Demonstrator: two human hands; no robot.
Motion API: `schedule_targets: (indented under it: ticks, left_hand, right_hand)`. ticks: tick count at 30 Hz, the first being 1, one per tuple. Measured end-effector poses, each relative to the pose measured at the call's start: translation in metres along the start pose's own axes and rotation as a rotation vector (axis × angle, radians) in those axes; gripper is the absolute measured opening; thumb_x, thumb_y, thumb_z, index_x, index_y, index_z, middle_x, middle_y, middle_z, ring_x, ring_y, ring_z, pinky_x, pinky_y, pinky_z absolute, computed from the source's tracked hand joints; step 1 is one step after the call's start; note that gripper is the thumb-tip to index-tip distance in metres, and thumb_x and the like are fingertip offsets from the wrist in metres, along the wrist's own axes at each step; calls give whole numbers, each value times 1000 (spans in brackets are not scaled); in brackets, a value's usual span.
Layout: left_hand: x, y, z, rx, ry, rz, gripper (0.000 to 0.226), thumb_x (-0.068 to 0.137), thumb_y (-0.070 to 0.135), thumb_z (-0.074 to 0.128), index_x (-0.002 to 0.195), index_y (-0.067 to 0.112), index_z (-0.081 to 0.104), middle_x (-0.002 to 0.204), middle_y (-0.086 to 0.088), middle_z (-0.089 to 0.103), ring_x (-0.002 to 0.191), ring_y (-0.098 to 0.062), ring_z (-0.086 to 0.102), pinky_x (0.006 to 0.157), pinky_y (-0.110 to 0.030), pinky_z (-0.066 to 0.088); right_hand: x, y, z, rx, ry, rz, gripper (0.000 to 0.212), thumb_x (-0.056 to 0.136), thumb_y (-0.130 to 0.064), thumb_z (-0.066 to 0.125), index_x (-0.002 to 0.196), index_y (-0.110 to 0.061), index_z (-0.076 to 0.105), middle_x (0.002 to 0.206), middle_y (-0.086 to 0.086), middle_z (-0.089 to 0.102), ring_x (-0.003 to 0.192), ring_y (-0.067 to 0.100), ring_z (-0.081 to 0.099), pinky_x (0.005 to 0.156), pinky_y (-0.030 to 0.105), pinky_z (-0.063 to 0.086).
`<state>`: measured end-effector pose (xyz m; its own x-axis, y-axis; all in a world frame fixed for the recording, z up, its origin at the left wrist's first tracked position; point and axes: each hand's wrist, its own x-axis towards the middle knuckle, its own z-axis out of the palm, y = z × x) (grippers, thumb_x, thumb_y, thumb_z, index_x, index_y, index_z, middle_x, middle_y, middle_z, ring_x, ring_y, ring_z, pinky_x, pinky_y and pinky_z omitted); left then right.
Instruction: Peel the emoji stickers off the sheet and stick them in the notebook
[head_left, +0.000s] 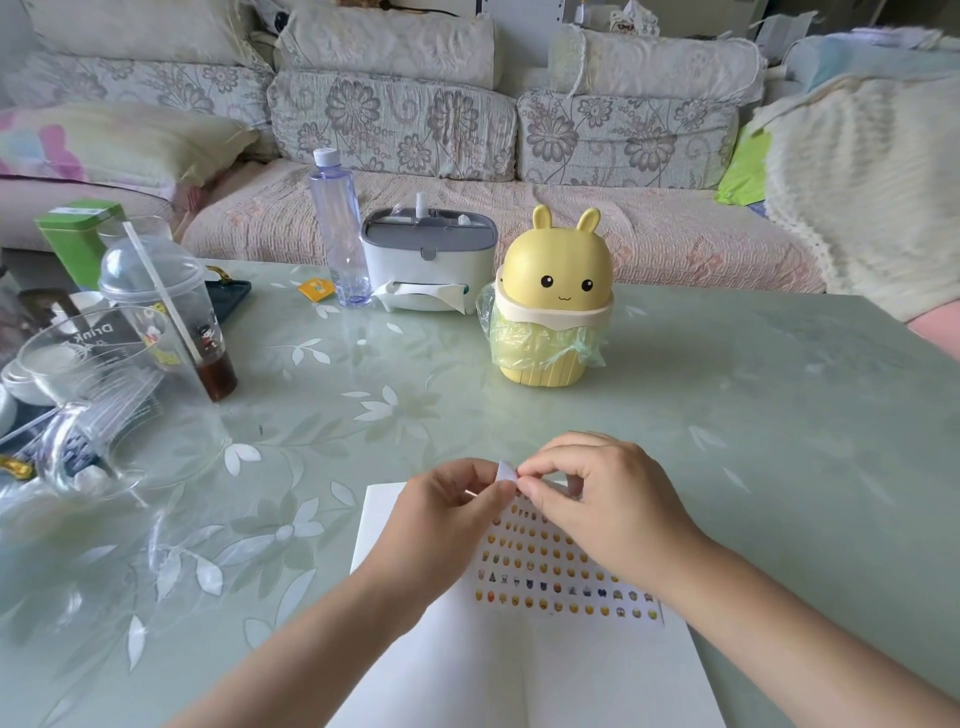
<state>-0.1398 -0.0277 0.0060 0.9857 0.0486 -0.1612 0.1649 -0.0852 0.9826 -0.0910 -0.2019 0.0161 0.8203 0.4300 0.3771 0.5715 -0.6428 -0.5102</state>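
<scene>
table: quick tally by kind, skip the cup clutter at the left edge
water bottle: 1
tissue box: 1
yellow bunny bin: 1
small yellow packet: 1
notebook: 1
sticker sheet: 1
total: 6

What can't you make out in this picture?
Head view only:
Top of the sheet: covered by the left hand and right hand pinching it.
Whether a sticker is lifted: fingertips hide it.
Emoji faces: too small.
Notebook: near edge cut off by the frame.
Cups at left: blurred.
</scene>
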Motion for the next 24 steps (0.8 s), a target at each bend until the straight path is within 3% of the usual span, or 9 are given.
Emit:
schedule_targets:
  ticks: [2, 4, 7, 10, 12, 15, 18, 21, 24]
  left_hand:
    - [0, 1, 2, 14, 10, 11, 18, 98, 26, 63, 85, 27, 76, 88, -11, 76, 79, -31, 70, 71, -28, 51]
    - [-1, 2, 3, 7, 18, 25, 18, 97, 25, 64, 84, 27, 76, 86, -9, 76, 81, -30, 71, 71, -27, 52]
    - [-2, 4, 4, -3, 9, 50, 17, 97, 24, 66, 85, 22, 78, 82, -2, 76, 77, -20, 70, 67, -17, 52]
    - [-2, 6, 6, -22, -21, 39, 15, 95, 23, 67, 85, 20, 78, 69, 11, 69, 61, 0, 56, 59, -9, 42]
    - [-2, 6, 7, -18, -40, 12, 15, 95, 22, 67, 86, 20, 78, 70, 14, 68, 63, 2, 56, 60, -8, 42]
    - [0, 7, 7, -60, -77, -57, 13, 96, 19, 65, 87, 17, 75, 79, 7, 69, 74, -7, 59, 72, -19, 45]
    - [3, 7, 2, -112, -117, -98, 8, 92, 15, 66, 87, 19, 70, 85, 1, 68, 81, -16, 59, 80, -33, 44]
    - [5, 10, -4, -18, -143, -92, 9, 95, 18, 63, 88, 19, 69, 86, 0, 70, 78, -14, 61, 77, -29, 45]
    - [5, 14, -8, 31, -148, -86, 18, 100, 25, 57, 88, 16, 67, 93, -4, 75, 74, -13, 67, 75, -29, 46]
  right_hand:
    - [0, 1, 1, 25, 3, 16, 6, 87, -37, 73, 81, -35, 74, 83, -22, 65, 73, -1, 55, 61, 17, 41]
    - [0, 3, 1, 44, 9, 24, 7, 87, -36, 74, 80, -35, 74, 83, -21, 66, 71, 3, 56, 61, 23, 47]
    - [0, 4, 1, 33, 40, 10, 7, 86, -37, 73, 79, -35, 74, 82, -21, 66, 68, 7, 57, 61, 31, 51]
    - [-1, 3, -1, -88, 103, -56, 12, 85, -38, 65, 77, -33, 71, 79, -20, 65, 70, 1, 54, 58, 28, 50]
    - [-2, 2, -1, -161, 126, -101, 14, 85, -37, 60, 75, -31, 69, 77, -18, 64, 69, 2, 52, 55, 29, 48]
    - [-3, 2, -4, -128, 98, -86, 10, 88, -36, 59, 82, -32, 68, 86, -19, 63, 71, 2, 55, 59, 27, 49]
    - [-1, 4, -9, -9, 0, 47, 16, 92, -37, 63, 107, -39, 68, 99, -27, 64, 71, -1, 58, 66, 18, 45]
    - [3, 8, -14, 78, -112, 102, 11, 94, -29, 67, 98, -37, 74, 88, -28, 65, 73, -5, 59, 69, 19, 44]
    - [4, 8, -16, 114, -128, 21, 15, 94, -19, 68, 94, -32, 76, 85, -22, 63, 78, 3, 61, 70, 20, 45]
